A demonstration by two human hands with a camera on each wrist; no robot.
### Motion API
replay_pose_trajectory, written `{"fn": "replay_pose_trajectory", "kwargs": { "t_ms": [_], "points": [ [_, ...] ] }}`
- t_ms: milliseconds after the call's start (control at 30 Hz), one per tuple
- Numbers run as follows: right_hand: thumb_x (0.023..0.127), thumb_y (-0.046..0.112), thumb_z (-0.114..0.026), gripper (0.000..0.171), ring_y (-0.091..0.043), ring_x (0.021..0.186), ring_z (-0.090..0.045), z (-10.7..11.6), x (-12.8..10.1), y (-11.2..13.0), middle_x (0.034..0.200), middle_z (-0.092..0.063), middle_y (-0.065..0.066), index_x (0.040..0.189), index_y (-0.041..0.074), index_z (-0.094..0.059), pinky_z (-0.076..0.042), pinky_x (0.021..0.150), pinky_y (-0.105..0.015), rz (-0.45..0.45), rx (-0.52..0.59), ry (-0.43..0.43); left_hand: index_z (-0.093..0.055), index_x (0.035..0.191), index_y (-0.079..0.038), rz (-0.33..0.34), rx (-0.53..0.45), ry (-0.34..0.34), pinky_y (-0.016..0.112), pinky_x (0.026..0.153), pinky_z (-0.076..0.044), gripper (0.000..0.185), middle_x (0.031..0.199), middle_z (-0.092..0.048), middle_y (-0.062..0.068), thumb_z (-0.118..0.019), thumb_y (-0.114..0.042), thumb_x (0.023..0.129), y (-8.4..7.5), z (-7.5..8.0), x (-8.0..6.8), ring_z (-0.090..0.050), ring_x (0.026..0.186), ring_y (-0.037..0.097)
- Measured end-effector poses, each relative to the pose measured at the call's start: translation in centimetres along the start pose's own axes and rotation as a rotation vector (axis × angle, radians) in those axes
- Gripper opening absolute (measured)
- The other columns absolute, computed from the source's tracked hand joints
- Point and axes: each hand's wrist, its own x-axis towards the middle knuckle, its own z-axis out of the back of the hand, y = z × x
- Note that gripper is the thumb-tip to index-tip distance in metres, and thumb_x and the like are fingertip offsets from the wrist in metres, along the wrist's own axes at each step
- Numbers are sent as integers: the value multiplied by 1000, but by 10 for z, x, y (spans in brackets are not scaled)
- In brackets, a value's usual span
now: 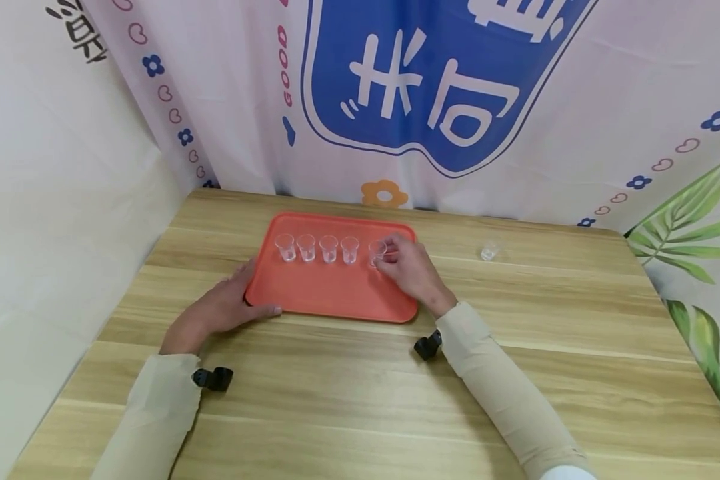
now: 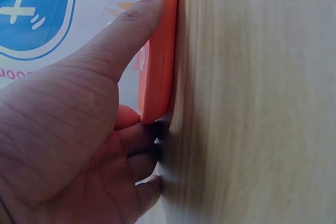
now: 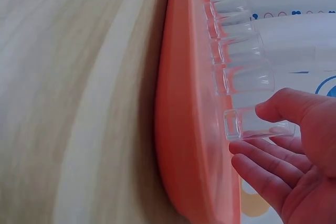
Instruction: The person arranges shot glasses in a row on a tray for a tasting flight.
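R hand (image 1: 411, 270) sits mid-frame in the head view, over the right end of the tray (image 1: 330, 293). Thumb and fingers curl narrowly round the fifth cup (image 1: 377, 254), pinching its sides. In the right wrist view that cup (image 3: 257, 124) is lower right, base down on the tray, thumb above and fingers (image 3: 262, 163) below it.

Cup is small, clear, prob. thin plastic or glass, can't tell which. Looks very light, smooth, likely slick, and easy to tip or crush if plastic. Best taken by the side walls near mid-height w/ a light pinch, as it is held now.

Four more cups (image 1: 317, 248) stand upright in a row to its left, along the tray's far side, near each other but apart. One spare cup (image 1: 489, 251) stands alone on the table (image 1: 576, 347), well to the right.

L hand (image 1: 225, 310) is at the tray's lower-left corner. Thumb lies straight along the near edge, fingers relaxed against the left side, steadying it, no real grip. In the left wrist view the thumb (image 2: 131, 30) presses the orange rim (image 2: 160, 66), upper centre.

Tray is flat, stiff, orange-red, rounded corners.
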Motion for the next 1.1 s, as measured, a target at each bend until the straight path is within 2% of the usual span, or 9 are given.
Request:
{"fn": "replay_pose_trajectory", "kwargs": {
  "t_ms": [400,767,1100],
  "points": [
    [95,7,-76,29,-24,101,-72,-6,8,7,112,-67,-10,120,0,-62,-59,86,-30,-2,-30,25,-1,166,-9,11,8,0,69,115,-23,118,168,-10,26,-72,-63,89,-2,3,-2,-15,151,50],
    [94,5,-76,30,-23,101,-72,-10,9,3,112,-69,-12,120,-1,-63,-59,86,-29,-7,-56,36,-1,166,-8,-1,3,-1,69,113,-27,118,167,-13,28,-73,-62,89,-4,-1,-3,-20,149,52],
    [94,5,-75,34,-23,101,-72,-11,12,1,114,-69,-13,124,-3,-62,-59,86,-29,-8,-44,41,-2,166,-7,10,12,3,70,114,-24,118,167,-12,28,-72,-63,89,-3,0,-2,-16,150,52]
  ]
}}
